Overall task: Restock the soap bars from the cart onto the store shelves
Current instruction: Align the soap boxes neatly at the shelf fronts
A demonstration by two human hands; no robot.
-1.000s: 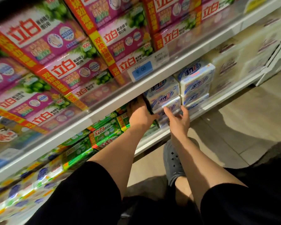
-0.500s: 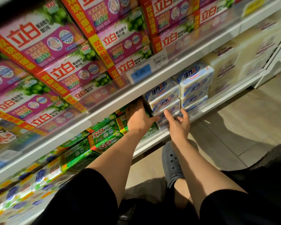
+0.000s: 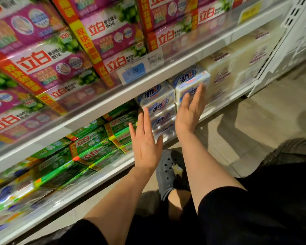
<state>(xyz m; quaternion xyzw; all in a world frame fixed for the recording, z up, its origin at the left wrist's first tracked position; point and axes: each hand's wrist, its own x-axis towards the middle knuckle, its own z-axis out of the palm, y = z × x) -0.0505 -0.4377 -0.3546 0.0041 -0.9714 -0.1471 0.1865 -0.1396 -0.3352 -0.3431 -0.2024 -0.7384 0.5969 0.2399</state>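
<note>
On the lower shelf: the blue-and-white soap packs (image 3: 157,103) stand in two stacks just behind the white shelf edge (image 3: 219,105), between the green soap packs (image 3: 92,147) and the pale cream packs (image 3: 224,73).
Left hand (image 3: 145,147): fingers straight and spread, holding nothing; the fingertips are at the left stack, but I cannot tell if they touch it.
Right hand (image 3: 189,112): flat, fingers together, lying against the front of the right stack; it grips nothing.
Weight: probably dense and a little heavy for their size, as wrapped bars are.
Surface: the glossy wrap looks smooth, so it may slip under a flat palm.
Stiffness: I judge the bars hard, not fragile; the stack can shift.
Where to hold: by the two short sides, or push flat on the front face.
Cart: not visible.
</note>
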